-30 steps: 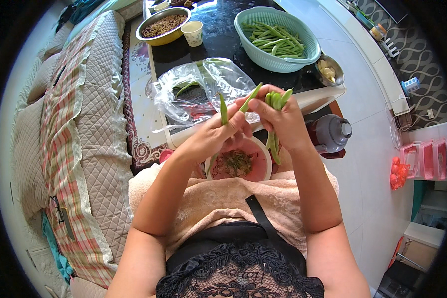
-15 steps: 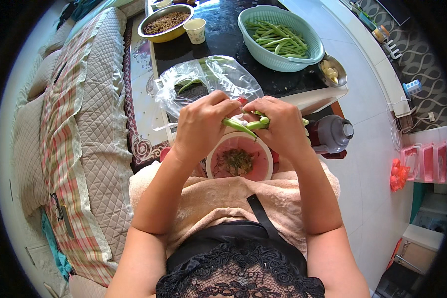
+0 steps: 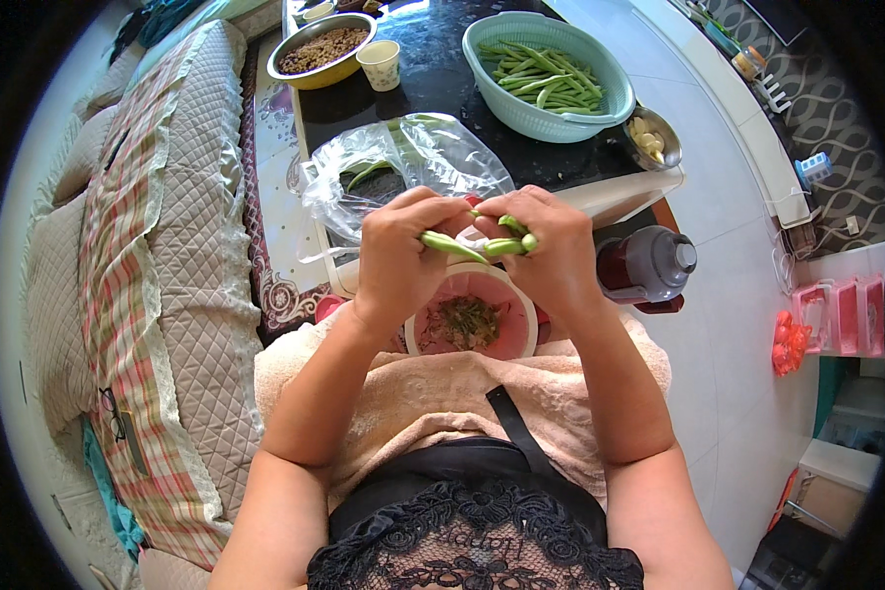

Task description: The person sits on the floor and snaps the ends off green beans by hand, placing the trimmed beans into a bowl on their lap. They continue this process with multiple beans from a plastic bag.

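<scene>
Both my hands meet above a pink-lined bin (image 3: 425,329) that holds green trimmings. My left hand (image 3: 403,246) is closed round green beans (image 3: 450,246), whose ends stick out toward the middle. In my right hand (image 3: 546,236) are several short green bean pieces (image 3: 508,245), gripped in curled fingers. The fingertips of both hands come close together at the top, where a small green bit shows between them. Behind my hands a clear plastic bag (image 3: 452,147) with more green beans inside lies on the table's near edge. A light-blue colander (image 3: 492,103) heaped with green beans stands beyond.
On the black table (image 3: 428,84) are a metal bowl (image 3: 349,71) of brown grains and a paper cup (image 3: 380,71). A small metal bowl (image 3: 671,147) of pale cloves sits by the colander. To the right stands a grey-lidded flask (image 3: 649,265); a quilted sofa (image 3: 182,197) runs along the left.
My hands have drawn slightly closer together, the right one shifting a little left. The bean ends in my left hand have turned and moved slightly left.
</scene>
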`<state>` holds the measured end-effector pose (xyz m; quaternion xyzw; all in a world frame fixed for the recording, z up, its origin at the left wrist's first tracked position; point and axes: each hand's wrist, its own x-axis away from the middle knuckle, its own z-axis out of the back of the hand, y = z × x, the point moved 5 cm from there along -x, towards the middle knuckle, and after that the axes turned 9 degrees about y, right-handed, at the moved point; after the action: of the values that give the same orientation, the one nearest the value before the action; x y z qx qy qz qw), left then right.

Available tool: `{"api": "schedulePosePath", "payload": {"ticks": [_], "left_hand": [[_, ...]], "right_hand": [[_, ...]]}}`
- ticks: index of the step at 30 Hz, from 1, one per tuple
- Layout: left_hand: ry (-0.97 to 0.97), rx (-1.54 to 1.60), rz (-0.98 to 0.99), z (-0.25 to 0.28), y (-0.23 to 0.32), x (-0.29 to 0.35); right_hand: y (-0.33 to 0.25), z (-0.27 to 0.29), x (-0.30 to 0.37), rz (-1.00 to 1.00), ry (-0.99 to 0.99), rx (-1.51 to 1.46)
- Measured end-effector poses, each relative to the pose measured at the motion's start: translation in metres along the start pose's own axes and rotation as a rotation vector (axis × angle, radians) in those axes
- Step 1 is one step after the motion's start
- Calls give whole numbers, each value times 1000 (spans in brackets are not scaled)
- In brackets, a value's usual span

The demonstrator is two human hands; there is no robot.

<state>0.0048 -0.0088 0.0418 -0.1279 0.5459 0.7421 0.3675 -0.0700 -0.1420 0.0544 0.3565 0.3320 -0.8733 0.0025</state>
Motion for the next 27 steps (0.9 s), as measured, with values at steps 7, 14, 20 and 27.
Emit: {"api": "schedulePosePath", "payload": {"ticks": [7,14,20,27], "left_hand": [[-61,638,558,-26,-20,14],[-600,293,571,-32,-33,34],[-489,360,652,-42,-20,25],[-297,671,786,-40,-20,25]], "right_hand": [[21,11,1,-368,264,-411],[99,61,-4,-722,675,-1064],[86,48,0,-779,629,-1023],[69,33,0,-757,546,-951]]}}
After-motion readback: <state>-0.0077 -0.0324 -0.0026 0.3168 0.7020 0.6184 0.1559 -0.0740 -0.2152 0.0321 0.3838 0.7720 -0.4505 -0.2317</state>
